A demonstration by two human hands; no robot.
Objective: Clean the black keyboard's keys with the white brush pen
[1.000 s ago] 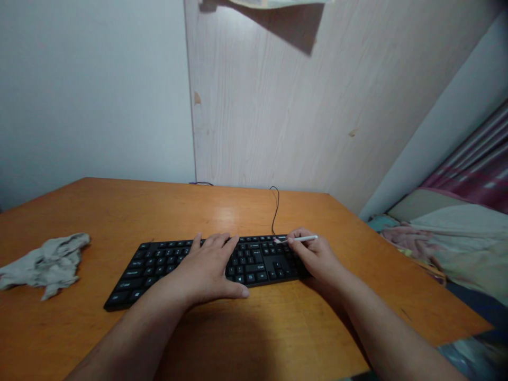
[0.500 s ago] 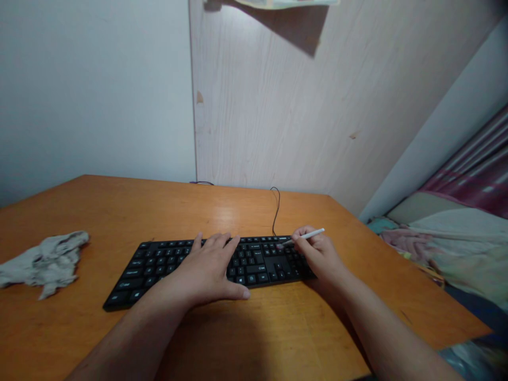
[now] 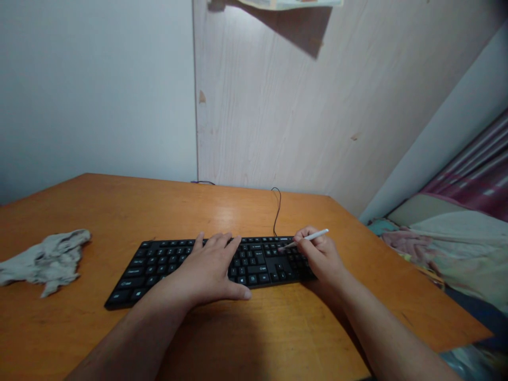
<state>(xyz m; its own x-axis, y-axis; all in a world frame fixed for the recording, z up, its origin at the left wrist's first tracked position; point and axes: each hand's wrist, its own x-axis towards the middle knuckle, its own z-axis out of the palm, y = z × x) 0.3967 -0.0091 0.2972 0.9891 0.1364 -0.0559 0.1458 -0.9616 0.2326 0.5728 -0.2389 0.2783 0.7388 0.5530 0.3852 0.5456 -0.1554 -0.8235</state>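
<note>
A black keyboard (image 3: 254, 260) lies on the wooden table in front of me. Across its middle rests my left hand (image 3: 212, 267), palm down with the fingers spread and the thumb over the near edge. My right hand (image 3: 319, 254) is closed around a thin brush with a white handle (image 3: 318, 233). The brush slants down to the left, its tip at the keys near the keyboard's upper right part. Under the right hand, part of the number pad is hidden.
A crumpled grey-white cloth (image 3: 50, 260) lies on the table (image 3: 159, 206) at the left. The keyboard's thin black cable (image 3: 278, 211) runs back toward the wall panel (image 3: 273, 116). Beyond the table's right edge is bedding (image 3: 456, 238) below a purple curtain (image 3: 476, 172).
The brush tip has shifted very slightly over the keys, with the right hand still gripping it. My left hand stays in place on the keyboard. The whole view has moved a little.
</note>
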